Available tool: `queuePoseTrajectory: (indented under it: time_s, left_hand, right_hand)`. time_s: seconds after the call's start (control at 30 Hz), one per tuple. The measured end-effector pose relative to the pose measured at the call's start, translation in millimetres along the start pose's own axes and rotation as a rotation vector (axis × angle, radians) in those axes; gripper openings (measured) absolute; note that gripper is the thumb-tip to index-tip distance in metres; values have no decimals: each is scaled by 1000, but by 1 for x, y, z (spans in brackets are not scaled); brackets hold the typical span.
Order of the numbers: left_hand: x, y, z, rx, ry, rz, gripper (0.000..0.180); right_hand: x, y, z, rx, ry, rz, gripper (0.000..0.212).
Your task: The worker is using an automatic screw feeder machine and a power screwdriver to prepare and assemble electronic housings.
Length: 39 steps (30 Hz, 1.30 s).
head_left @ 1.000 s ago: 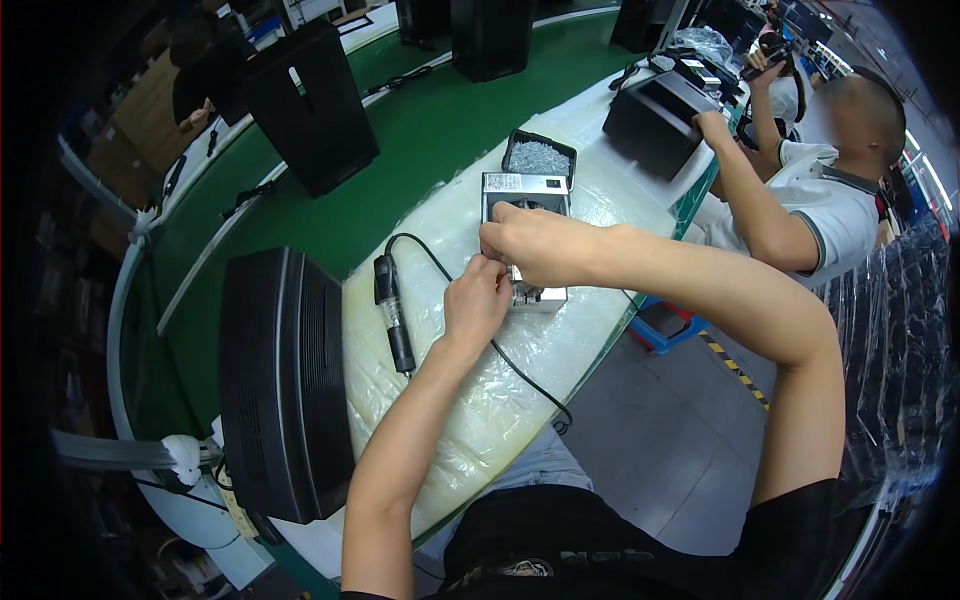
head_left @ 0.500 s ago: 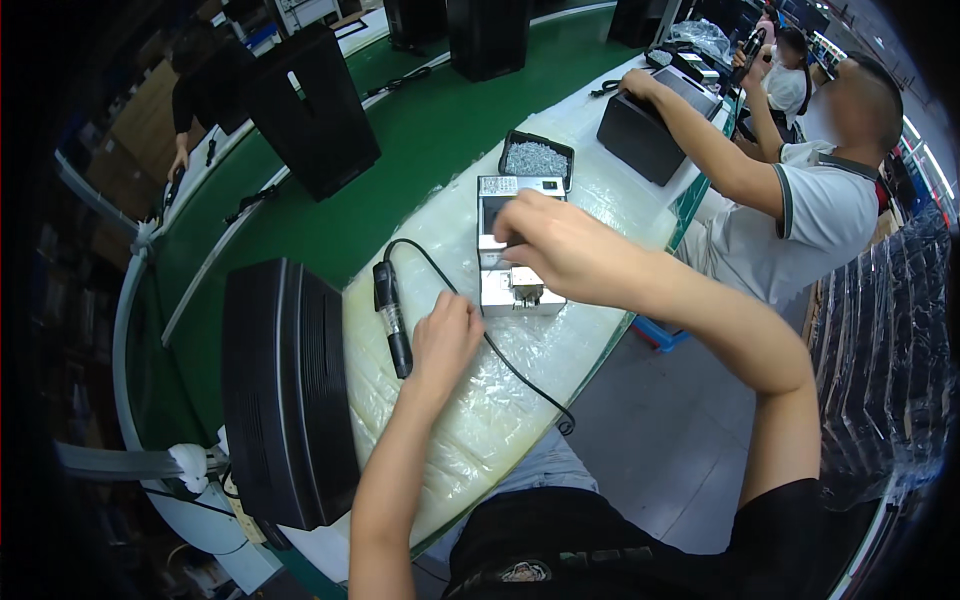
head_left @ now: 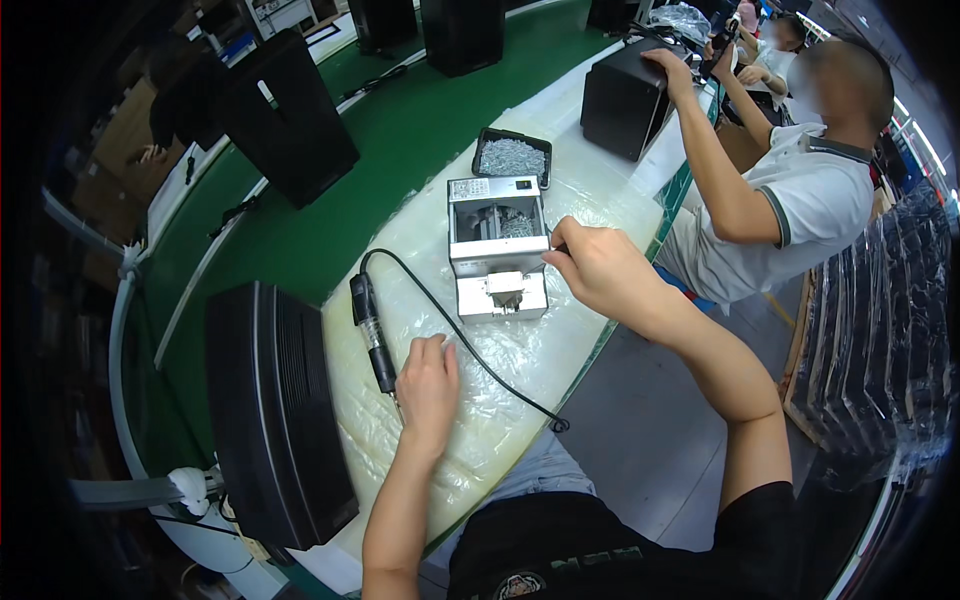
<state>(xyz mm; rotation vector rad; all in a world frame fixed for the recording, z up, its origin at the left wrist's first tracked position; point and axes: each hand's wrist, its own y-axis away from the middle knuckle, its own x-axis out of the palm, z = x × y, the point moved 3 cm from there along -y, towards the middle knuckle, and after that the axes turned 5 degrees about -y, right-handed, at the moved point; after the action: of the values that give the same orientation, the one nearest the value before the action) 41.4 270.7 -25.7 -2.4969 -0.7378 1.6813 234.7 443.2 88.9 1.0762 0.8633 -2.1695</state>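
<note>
A silver screw feeder [head_left: 495,250] stands on the film-covered bench, with loose screws visible in its open top. At its right side is my right hand [head_left: 605,275], thumb and forefinger closed around a small dark spot against the casing; what they pinch is mostly hidden. My left hand [head_left: 428,385] rests on the film with its fingers loosely extended and nothing in it. Just left of those fingers lies a black electric screwdriver [head_left: 373,335], its cable looping up and then down past the feeder. Behind the feeder sits a black tray [head_left: 512,158] heaped with screws.
A large black speaker-like box [head_left: 280,410] stands at the left edge of the bench. Tall black boxes [head_left: 285,120] stand on the green surface beyond. At the right, a co-worker [head_left: 810,190] in a white shirt holds another black box [head_left: 628,100].
My right hand has moved from above the feeder's top to its right side, uncovering the screws inside. My left hand has drawn back toward me. The co-worker's black box has turned.
</note>
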Motion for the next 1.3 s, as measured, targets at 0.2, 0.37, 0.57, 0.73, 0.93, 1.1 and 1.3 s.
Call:
queuePoseTrajectory:
  time_s: [0.2, 0.37, 0.57, 0.73, 0.93, 1.1, 1.3]
  left_hand:
    - [4, -26, -35, 142, 190, -160, 12]
    - [7, -46, -54, 209, 234, -167, 16]
    - [13, -59, -61, 255, 207, -136, 20]
    - [17, -60, -59, 241, 156, -69, 21]
    - [18, -57, -59, 243, 167, -72, 21]
    - [18, -60, -58, 250, 178, -66, 25]
    - [19, -65, -44, 249, 345, -61, 21]
  right_hand:
    - [2, -3, 0, -35, 54, 8, 24]
    - [3, -2, -1, 42, 61, 61, 21]
    - [0, -8, 1, 44, 61, 71, 20]
    - [2, -7, 1, -43, 58, 30, 25]
    - [7, -14, 12, -88, 115, 126, 22]
    - [16, -39, 25, -187, 227, 301, 24]
    - [13, -58, 14, -113, 113, 300, 30]
